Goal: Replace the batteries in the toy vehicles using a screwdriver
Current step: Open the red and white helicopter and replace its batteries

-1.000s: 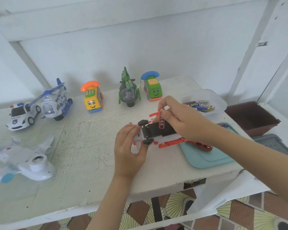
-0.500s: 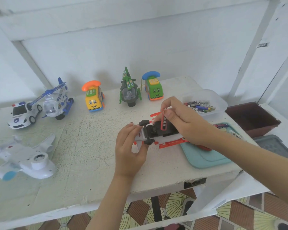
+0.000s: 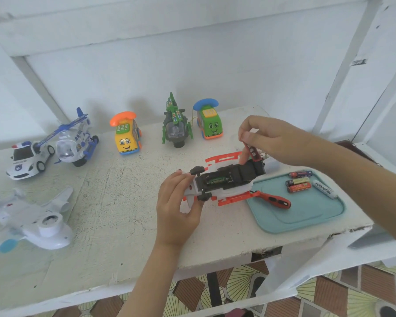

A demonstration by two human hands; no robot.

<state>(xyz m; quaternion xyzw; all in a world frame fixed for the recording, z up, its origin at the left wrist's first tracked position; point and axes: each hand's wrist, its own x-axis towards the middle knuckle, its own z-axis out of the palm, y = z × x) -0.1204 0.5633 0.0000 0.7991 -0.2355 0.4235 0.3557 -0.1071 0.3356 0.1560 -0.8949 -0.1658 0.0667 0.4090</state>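
Our left hand grips the upturned toy vehicle mid-frame over the table; our right hand, nearer, pinches a red battery tilted just upper-right of its left-right compartment.

You stand in what appears a household room: a chipped white-painted table against a white-painted timber-framed wall, brown-and-yellow patterned floor tiles beneath, a row of bright plastic toy vehicles on top.

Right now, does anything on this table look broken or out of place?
Nothing spilled. The red-and-white toy lies belly-up, its battery bay open with one green battery inside; that's the job, not damage. The front edge of the table is chipped near the teal tray.
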